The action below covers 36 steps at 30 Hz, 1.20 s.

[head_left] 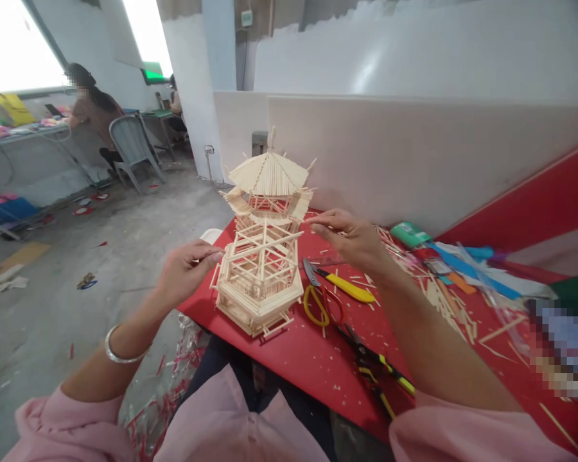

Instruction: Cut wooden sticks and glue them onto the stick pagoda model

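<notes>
A hexagonal pagoda section (260,298) built of thin wooden sticks sits near the edge of the red table, its open roof frame of crossed sticks on top. Right behind it rises a taller stick pagoda (270,176) with a slatted, pointed roof. My left hand (187,269) has thumb and fingers pinched together at the front section's left upper edge. On the other side, my right hand (349,240) is closed in a pinch, its fingertips by the rear pagoda's lower right side. Whatever lies between the right fingertips is too small to make out.
Scissors (318,298), a yellow-handled cutter (349,287) and black-and-yellow pliers (366,356) lie right of the model. Loose sticks (443,301) and a green packet (409,234) are farther right. A white panel (414,160) stands behind. Left, a person (96,109) sits near a chair (132,147).
</notes>
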Tool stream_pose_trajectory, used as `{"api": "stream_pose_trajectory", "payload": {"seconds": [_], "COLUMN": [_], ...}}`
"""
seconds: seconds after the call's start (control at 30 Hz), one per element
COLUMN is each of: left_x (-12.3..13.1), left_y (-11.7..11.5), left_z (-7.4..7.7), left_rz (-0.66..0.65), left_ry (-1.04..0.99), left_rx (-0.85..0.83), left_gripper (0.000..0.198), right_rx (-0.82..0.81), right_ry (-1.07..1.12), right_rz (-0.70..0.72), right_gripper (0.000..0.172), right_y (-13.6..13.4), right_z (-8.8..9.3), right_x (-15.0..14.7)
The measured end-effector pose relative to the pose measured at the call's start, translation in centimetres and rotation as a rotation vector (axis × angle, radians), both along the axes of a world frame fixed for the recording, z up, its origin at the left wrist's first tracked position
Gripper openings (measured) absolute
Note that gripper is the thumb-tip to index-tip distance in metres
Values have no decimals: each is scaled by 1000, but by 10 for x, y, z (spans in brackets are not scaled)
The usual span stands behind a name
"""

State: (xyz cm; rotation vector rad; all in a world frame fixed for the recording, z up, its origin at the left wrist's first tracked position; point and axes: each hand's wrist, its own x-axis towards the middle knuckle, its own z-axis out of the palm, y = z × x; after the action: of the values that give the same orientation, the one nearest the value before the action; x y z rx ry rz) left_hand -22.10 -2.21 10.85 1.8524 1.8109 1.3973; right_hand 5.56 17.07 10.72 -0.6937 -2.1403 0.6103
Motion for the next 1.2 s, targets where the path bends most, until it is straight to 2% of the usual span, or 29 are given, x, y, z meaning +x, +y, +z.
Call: {"api": "stream_pose_trajectory", "payload": {"seconds": [0.13, 0.5, 0.77, 1.2], "left_x": [9, 22, 24, 22], "left_y": [-1, -6, -5, -5], "left_z": [-7, -2, -4, -7], "left_rz": [50, 146, 173, 216], "left_ry": [-60, -60, -53, -33], "left_rx": [38, 51, 20, -4], "left_gripper": [14, 11, 13, 15], "right_rx": [-99, -200, -258, -269], "right_ry": [20, 103, 97, 133], "right_rz": [16, 55, 5, 10], "right_gripper": [24, 22, 25, 32], "right_y": [-2, 2, 1, -2], "right_z": [-5, -19, -20, -21], "right_x": [0, -16, -20, -22]}}
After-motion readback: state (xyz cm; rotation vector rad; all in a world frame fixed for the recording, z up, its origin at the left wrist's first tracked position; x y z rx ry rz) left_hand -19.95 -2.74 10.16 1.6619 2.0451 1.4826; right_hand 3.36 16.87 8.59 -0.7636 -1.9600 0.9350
